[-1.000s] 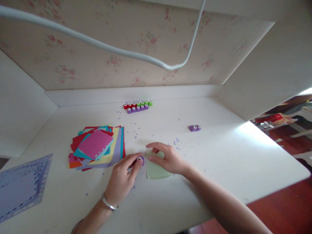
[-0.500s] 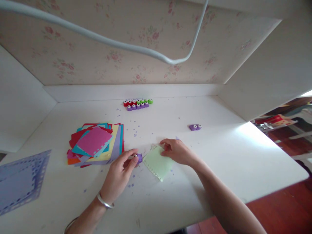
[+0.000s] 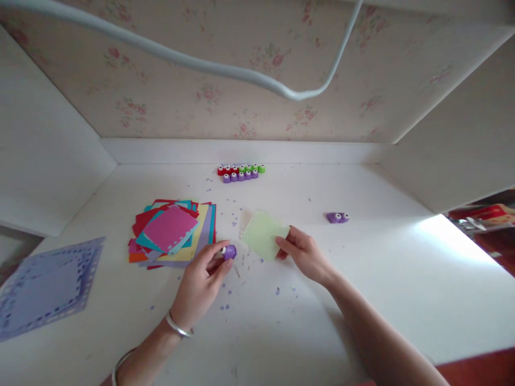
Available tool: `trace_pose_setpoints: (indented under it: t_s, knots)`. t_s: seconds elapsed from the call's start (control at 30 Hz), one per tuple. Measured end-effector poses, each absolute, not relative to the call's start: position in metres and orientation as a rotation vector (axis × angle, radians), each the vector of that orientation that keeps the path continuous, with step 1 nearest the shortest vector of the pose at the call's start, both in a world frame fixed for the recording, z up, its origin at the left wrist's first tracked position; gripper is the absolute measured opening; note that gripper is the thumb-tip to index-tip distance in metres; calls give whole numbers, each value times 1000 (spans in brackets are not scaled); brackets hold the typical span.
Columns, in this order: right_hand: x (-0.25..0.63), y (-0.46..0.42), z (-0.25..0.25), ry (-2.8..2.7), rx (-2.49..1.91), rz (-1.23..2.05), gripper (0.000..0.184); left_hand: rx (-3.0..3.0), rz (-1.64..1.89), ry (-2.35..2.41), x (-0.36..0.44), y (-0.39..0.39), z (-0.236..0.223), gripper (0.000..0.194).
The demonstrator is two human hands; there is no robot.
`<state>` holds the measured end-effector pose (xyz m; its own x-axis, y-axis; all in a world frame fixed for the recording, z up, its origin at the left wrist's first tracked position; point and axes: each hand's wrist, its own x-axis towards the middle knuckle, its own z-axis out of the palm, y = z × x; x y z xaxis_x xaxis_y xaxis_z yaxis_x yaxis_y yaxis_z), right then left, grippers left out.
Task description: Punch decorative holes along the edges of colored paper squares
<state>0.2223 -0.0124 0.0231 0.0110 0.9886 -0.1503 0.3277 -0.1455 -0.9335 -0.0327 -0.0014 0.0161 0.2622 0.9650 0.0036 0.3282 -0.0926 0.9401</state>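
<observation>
paper [image 3: 261, 238], pale green, is pinched by the right hand [image 3: 308, 256] over the worktop [image 3: 281, 338], cornerwise, near square, no clear long axis. the left hand [image 3: 196, 292] grips a purple punch [image 3: 230, 252] sideways, white button leftward. positioning seems underway; bringing them together would need a matched edge.

Punch [image 3: 229, 252] in L hand [image 3: 201, 281]: purple & white. Sheet [image 3: 261, 233] in R hand [image 3: 308, 254]: pale grn. Left of L grip, paper pile [image 3: 171, 228]: magenta atop teal, red, yellow, lilac, etc.; farther left, lilac sheets [image 3: 48, 287] w/ punched-hole edging. Beyond grips, punch rows [image 3: 241, 173]: red, grn, purple. Wall [image 3: 169, 102] past them: beige w/ pink floral.
</observation>
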Motion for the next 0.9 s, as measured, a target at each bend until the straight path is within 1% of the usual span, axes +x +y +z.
trace_pose_setpoints:
  t_s: [0.07,0.17,0.43,0.9]
  knots:
    - [214,-14,21,-1260,-1429,1282,28,1561,854,1238,-34,-1,18,37]
    - [202,-17,19,-1138,-1359,1351,31,1542,873,1242,-35,0,18,35]
    - [194,-22,22,-1051,-1397,1304,33,1660,927,1256,-36,0,10,29]
    - [194,-22,21,-1117,-1437,1275,28,2062,1030,1246,-35,-2,11,22]
